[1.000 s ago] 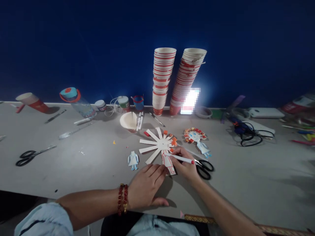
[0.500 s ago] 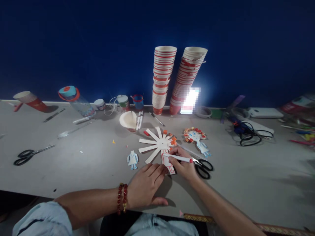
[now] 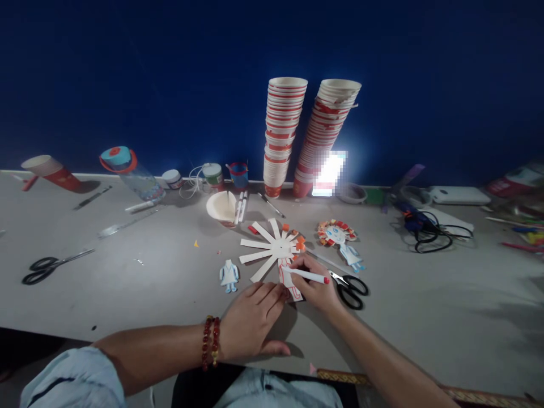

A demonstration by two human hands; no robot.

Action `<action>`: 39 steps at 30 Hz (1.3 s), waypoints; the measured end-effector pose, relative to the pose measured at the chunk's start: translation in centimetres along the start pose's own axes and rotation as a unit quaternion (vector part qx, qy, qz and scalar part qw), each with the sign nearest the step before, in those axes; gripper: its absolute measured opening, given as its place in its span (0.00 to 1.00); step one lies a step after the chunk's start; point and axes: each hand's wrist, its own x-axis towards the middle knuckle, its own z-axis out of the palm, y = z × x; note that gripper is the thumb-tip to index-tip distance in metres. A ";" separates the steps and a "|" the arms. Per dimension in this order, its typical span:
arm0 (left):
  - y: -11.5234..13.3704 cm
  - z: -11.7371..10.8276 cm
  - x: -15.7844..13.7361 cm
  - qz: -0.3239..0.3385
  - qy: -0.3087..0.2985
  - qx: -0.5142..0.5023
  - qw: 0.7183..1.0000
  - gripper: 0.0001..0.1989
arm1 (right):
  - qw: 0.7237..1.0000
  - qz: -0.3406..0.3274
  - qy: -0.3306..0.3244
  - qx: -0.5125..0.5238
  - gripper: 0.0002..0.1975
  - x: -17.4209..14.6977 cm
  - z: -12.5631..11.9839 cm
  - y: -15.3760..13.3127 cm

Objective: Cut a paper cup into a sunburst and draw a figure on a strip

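My right hand (image 3: 314,281) is closed on a white marker with a red end (image 3: 309,275), its tip on a small piece of white paper (image 3: 290,281) that bears a red outlined figure. Fingertips of my left hand (image 3: 254,315) rest on that paper's lower left edge; the hand lies flat, thumb spread. Just above the paper is a cut-open paper cup (image 3: 278,247) splayed into white strips, some with orange curled ends. A blue-outlined paper doll body (image 3: 229,276) lies to the left. Beside my right hand are black-handled scissors (image 3: 351,290), partly behind the hand.
Two tall stacks of paper cups (image 3: 285,130) stand against the blue wall, near a bright blurred screen (image 3: 329,174). A finished paper doll (image 3: 340,241) lies right. More scissors (image 3: 45,269), a water bottle (image 3: 132,174), a cut cup (image 3: 221,207) and a coiled cable (image 3: 433,238) are around.
The marker's red end has swung slightly left and down as my right hand shifts a little over the drawing. My left hand stays in place.
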 end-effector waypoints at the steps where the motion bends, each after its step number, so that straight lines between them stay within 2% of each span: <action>1: 0.0 0.0 0.0 0.000 -0.001 -0.001 1.000 0.47 | 1.000 0.001 0.002 0.001 0.02 0.0 0.0 -0.1; 39: 0.0 0.0 0.0 0.002 0.010 0.015 1.000 0.46 | 0.999 0.012 -0.007 -0.037 0.02 0.0 0.1 0.1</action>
